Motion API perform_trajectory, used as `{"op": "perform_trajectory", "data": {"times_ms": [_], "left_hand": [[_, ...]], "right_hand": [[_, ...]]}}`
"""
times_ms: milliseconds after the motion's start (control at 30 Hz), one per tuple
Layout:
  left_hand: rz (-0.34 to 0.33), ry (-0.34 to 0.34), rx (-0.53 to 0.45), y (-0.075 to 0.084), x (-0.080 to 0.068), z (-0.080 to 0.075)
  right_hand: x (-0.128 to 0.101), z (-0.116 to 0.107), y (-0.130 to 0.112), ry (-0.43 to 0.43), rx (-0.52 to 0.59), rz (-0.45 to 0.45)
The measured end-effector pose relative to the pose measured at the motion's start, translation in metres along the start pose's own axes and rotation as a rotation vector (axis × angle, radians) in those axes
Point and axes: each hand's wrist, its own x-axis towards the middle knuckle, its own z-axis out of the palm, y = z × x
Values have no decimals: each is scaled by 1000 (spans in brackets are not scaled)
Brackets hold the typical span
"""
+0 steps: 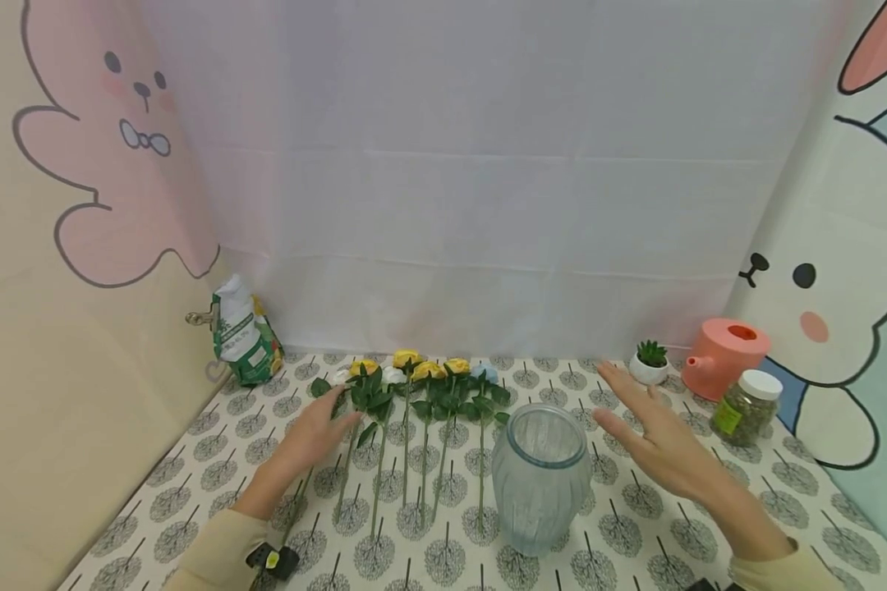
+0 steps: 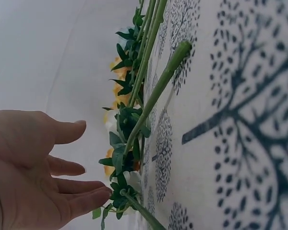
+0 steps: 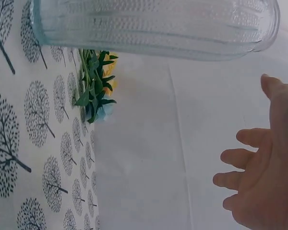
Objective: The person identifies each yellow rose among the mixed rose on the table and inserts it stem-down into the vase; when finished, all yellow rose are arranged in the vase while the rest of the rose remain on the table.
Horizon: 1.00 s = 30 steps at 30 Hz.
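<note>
My left hand (image 1: 312,437) hovers by the left end of a row of roses, its fingers loosely extended and holding nothing. In the left wrist view that hand (image 2: 43,172) has its fingertips near the leaves and a white rose (image 2: 133,180). The row has several yellow roses (image 1: 429,370), white roses (image 1: 394,375) and a light blue rose (image 1: 484,373), stems toward me. A clear ribbed glass vase (image 1: 541,492) stands upright right of the stems. My right hand (image 1: 658,435) is raised to the vase's right, fingers straight, apart from the glass (image 3: 153,28).
At the back right stand a small potted succulent (image 1: 650,363), a pink watering can (image 1: 723,359) and a white-lidded jar (image 1: 746,408) of granules. A clipped green and white bag (image 1: 244,332) stands at the back left. A tree-patterned cloth (image 1: 621,538) covers the table.
</note>
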Motion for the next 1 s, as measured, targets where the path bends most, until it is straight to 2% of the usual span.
{"op": "perform_trajectory", "data": {"times_ms": [233, 500, 567, 767, 1000], "left_hand": [[4, 65, -6, -1, 1, 2], [-14, 39, 7, 2, 0, 10], [-30, 30, -19, 1, 1, 11], [-62, -3, -135, -2, 1, 14], [-63, 19, -140, -1, 0, 20]], "right_hand": [[-3, 1, -15, -3, 186, -55], [-6, 8, -26, -31, 246, -128], [-7, 9, -27, -40, 268, -144], [-9, 14, -29, -108, 375, -189], [-6, 22, -25, -206, 542, -208]]}}
